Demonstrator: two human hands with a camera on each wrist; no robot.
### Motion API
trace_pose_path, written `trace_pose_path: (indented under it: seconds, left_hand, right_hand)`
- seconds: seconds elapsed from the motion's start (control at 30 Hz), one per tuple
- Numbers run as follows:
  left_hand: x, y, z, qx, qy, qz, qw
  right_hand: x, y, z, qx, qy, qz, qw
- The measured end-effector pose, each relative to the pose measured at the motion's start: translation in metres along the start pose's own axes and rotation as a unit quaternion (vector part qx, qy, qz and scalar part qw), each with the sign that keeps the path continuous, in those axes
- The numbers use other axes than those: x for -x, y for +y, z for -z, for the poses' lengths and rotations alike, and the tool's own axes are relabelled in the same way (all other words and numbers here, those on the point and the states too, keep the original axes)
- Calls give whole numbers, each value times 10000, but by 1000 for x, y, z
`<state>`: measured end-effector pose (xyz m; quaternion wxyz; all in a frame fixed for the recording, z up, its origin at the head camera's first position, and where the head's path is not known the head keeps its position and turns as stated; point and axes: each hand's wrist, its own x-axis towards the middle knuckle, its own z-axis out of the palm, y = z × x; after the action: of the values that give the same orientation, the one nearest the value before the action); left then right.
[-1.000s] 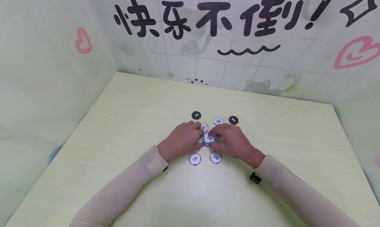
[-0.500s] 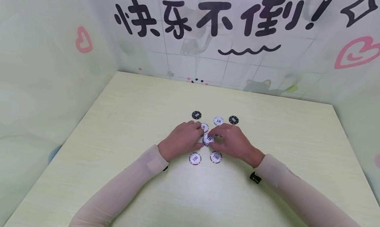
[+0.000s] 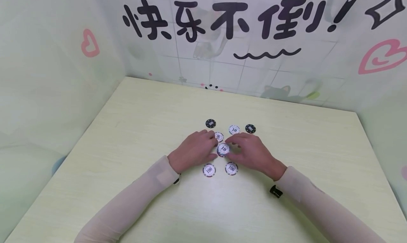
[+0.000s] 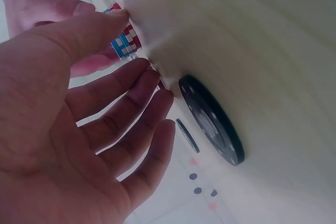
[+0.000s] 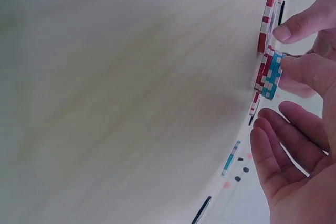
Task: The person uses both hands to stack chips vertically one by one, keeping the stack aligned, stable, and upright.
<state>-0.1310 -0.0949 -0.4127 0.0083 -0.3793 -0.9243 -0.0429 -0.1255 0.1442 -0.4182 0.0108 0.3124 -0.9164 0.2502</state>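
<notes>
A short stack of poker chips (image 3: 223,149), topped by a white chip marked 10, stands between my hands. Its red and blue edges show in the right wrist view (image 5: 270,74). My right hand (image 3: 252,152) is at the stack's right side, its thumb overlapping the rim and its index finger raised off the top chip. Relaxed and slightly bent, the fingers of my left hand (image 3: 195,147) hold nothing; its thumb lies just left of the stack. Beyond the stack, a white 100 chip (image 3: 219,136) is partly covered by the left fingertips.
Two white 100 chips (image 3: 209,170) lie on the near side of the table (image 3: 203,207). At the far side are a white 10 chip (image 3: 234,129) and two black 100 chips (image 3: 210,123). Printed cloth walls (image 3: 203,66) border the table.
My right hand has let go of the white 10 chip, which now sits squarely on the stack, and has drawn slightly back to the right. The left hand has hardly moved.
</notes>
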Motion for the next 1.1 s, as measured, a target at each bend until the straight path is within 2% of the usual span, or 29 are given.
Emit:
trace_pose_path:
  seconds: [0.13, 0.27, 0.5, 0.67, 0.9, 1.1]
  left_hand:
    - [6, -2, 4, -35, -74, 75, 9999]
    - [16, -6, 8, -100, -69, 168, 9998]
    - [35, -18, 8, 21, 101, 324, 9994]
    - [45, -23, 7, 240, 98, 399, 9989]
    - [54, -26, 10, 553, 35, 506, 9972]
    - [56, -27, 12, 726, 63, 539, 9959]
  right_hand:
    - [5, 1, 4, -3, -99, -286, 9995]
    - [12, 4, 6, -65, -169, -381, 9991]
    - [24, 5, 5, -82, -420, -208, 9989]
    - [29, 4, 5, 25, -455, -34, 9990]
    - [31, 3, 5, 55, -430, 78, 9990]
    - [24, 8, 7, -25, -311, 56, 9995]
